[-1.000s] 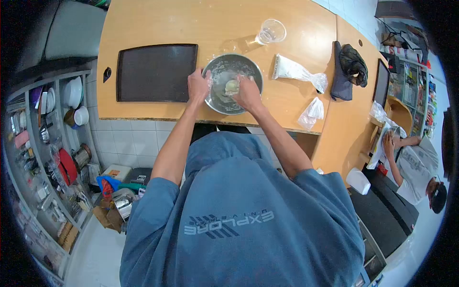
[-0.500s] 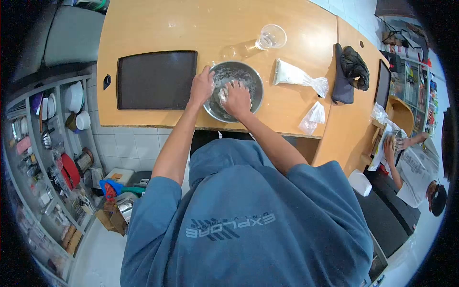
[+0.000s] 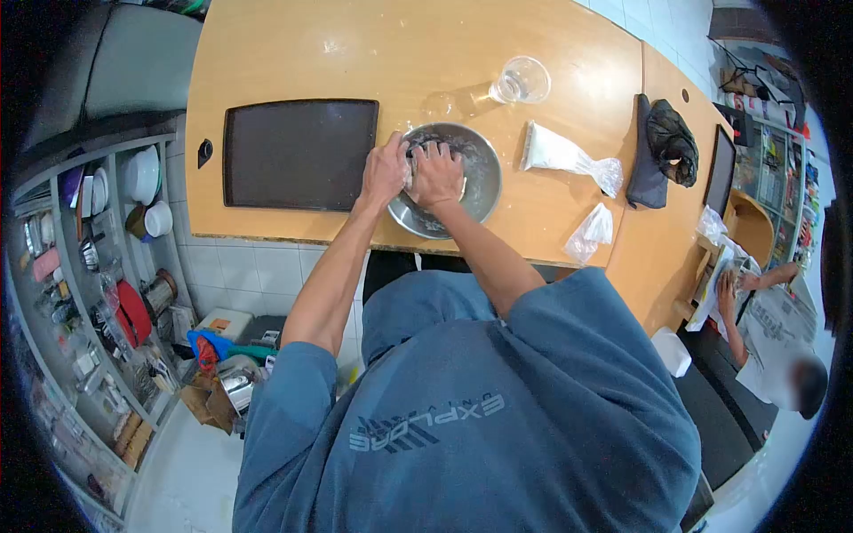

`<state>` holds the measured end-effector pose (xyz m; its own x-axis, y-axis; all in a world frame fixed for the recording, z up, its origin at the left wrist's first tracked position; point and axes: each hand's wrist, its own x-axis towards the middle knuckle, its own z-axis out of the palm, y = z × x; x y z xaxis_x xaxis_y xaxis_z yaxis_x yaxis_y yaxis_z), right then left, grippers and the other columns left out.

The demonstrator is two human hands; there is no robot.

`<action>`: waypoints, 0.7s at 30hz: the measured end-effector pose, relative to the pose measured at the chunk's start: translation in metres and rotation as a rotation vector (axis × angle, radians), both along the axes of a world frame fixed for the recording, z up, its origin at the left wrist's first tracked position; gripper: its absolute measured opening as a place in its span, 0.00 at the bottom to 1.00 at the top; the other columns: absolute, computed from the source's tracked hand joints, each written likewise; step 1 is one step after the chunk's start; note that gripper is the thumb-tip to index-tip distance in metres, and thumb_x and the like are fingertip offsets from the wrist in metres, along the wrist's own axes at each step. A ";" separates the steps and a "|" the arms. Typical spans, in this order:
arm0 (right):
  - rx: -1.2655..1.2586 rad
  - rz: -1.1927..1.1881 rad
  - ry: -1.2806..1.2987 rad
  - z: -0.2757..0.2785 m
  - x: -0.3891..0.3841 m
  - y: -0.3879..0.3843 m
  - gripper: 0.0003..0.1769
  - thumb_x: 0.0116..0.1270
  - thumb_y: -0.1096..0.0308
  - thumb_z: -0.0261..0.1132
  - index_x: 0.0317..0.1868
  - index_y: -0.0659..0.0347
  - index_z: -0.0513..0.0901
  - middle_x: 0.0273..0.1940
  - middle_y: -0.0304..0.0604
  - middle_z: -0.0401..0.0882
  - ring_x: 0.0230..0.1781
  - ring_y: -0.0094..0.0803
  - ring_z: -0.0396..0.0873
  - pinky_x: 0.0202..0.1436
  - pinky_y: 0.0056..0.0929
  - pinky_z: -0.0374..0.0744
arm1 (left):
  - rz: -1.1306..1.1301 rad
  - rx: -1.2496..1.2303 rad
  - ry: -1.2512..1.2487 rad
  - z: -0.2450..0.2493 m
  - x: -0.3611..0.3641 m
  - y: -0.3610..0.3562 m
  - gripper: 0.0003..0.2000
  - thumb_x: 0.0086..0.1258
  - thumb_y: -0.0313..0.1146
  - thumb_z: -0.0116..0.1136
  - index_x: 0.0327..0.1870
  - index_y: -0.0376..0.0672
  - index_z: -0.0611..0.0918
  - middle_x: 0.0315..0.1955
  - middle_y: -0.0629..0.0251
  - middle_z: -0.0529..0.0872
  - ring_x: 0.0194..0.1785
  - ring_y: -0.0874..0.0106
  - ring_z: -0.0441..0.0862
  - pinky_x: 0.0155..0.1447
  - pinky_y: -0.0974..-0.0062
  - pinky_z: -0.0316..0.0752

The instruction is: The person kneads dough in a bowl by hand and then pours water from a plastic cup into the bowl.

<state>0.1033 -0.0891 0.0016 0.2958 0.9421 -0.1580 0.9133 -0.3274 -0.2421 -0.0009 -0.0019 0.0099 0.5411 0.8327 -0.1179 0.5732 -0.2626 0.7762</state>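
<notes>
Apparently, head view: pressing mostly hidden dough (image 3: 463, 186) inside bowl (image 3: 482, 173), at table's (image 3: 293, 49) near edge, with right hand (image 3: 434, 177), fingers slightly spread; gripping left rim with left hand's (image 3: 384, 170) curled fingers. Likely soft, sticky: scoop from beneath.

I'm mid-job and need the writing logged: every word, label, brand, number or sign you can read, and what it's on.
"EXPLORE", upside down on the wearer's blue-grey shirt.
Smaller lettering beside it: too small to read surely.
Print on the co-worker's shirt: too blurred to read.
Packages on the left shelves and right shelves: too small to read.
I can make out no other text.
</notes>
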 end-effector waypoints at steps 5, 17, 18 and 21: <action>-0.007 0.003 0.134 -0.007 0.011 -0.003 0.33 0.53 0.54 0.75 0.59 0.56 0.80 0.58 0.51 0.76 0.63 0.50 0.73 0.62 0.59 0.74 | -0.014 0.059 0.023 -0.003 -0.001 0.000 0.07 0.76 0.31 0.54 0.48 0.39 0.77 0.30 0.37 0.84 0.39 0.37 0.82 0.41 0.42 0.75; 0.112 0.082 0.353 0.050 0.047 -0.043 0.41 0.54 0.62 0.77 0.67 0.68 0.72 0.62 0.69 0.68 0.64 0.64 0.68 0.69 0.53 0.72 | 0.013 0.019 0.068 -0.001 -0.005 0.002 0.08 0.76 0.31 0.55 0.49 0.39 0.78 0.30 0.38 0.84 0.40 0.38 0.83 0.41 0.43 0.75; 0.170 0.044 0.352 0.048 0.047 -0.045 0.41 0.54 0.62 0.77 0.67 0.69 0.71 0.63 0.70 0.68 0.63 0.64 0.68 0.69 0.54 0.72 | 0.021 0.029 0.066 -0.001 -0.004 0.000 0.07 0.76 0.31 0.55 0.48 0.39 0.78 0.30 0.37 0.84 0.40 0.37 0.83 0.40 0.42 0.75; 0.169 0.039 0.351 0.039 0.042 -0.050 0.41 0.55 0.61 0.76 0.66 0.70 0.71 0.64 0.67 0.68 0.62 0.63 0.69 0.69 0.54 0.71 | 0.040 0.033 0.049 -0.002 -0.002 -0.002 0.06 0.75 0.30 0.55 0.47 0.39 0.78 0.30 0.36 0.84 0.40 0.37 0.83 0.40 0.42 0.76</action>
